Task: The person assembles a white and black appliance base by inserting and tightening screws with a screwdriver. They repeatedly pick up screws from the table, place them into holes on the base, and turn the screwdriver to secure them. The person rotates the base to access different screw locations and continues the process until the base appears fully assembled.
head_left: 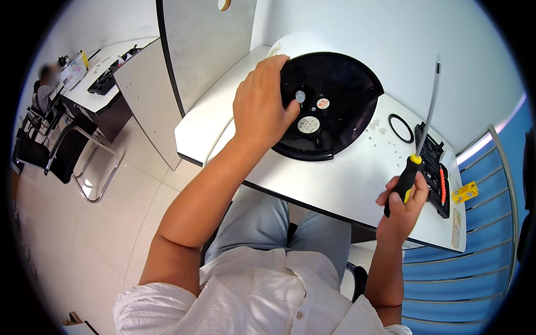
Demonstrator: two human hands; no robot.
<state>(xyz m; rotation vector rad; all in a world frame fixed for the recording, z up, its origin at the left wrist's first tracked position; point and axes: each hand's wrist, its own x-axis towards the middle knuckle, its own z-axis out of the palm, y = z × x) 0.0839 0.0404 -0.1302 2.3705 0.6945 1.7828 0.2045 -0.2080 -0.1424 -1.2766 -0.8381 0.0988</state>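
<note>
A large round black plastic housing [352, 106] with a glossy face is tipped up over the white table. My left hand [262, 103] is closed around its left rim, fingers behind and thumb on the face beside a small grey peg [300, 96]. Two round stickers, a small one [323, 104] and a larger pale one [308, 124], sit on the face. In my right hand [405, 201], over the table's front right, is a screwdriver [413, 164] with a black and yellow handle. Its long shaft points up and away, its tip apart from the housing.
A black ring [401, 129] and several small loose parts [392, 148] lie on the white tabletop [329, 184]. An open black tool case [427, 148] with a red-orange tool [443, 187] stands right, beside a yellow box [465, 192]. Another person [44, 92] sits far left, beyond a partition.
</note>
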